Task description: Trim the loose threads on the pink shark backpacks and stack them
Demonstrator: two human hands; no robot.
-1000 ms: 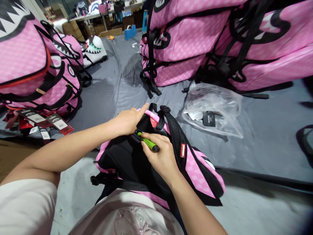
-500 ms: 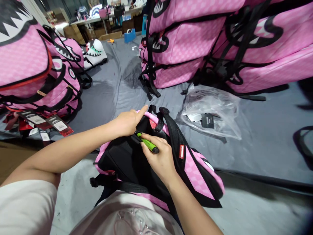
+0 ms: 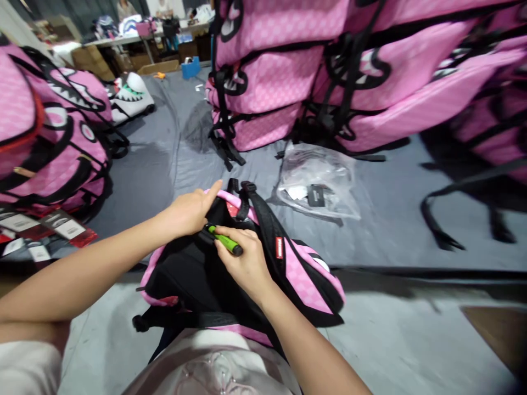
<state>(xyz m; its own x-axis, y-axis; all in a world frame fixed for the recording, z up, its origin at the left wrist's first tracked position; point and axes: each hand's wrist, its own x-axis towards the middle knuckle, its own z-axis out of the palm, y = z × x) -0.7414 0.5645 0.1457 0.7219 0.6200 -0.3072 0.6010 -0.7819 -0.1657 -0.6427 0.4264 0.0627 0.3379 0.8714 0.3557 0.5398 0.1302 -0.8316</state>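
Observation:
A pink and black backpack (image 3: 185,274) lies against my body at the table's front edge, with its dark side and straps facing up. My right hand (image 3: 242,260) is closed round a green marker pen (image 3: 225,241) with a black end. The pen's far end points at the black fabric near the top of the bag, close to my left fingers. My left hand (image 3: 191,211) grips the upper edge of the backpack, its index finger stretched along the pink piping. Whether the tip touches the fabric I cannot tell.
Stacked pink backpacks (image 3: 267,77) stand at the back right, more pink bags (image 3: 61,159) with hanging tags at left. A clear plastic bag (image 3: 341,192) lies on the grey-covered table (image 3: 152,175). Loose black straps (image 3: 436,214) trail at right. Farther back is a blue tape dispenser (image 3: 190,68).
My view has turned to the right, so the surroundings appear farther left and more bags show at right. Both hands keep nearly the same hold on the backpack and marker pen.

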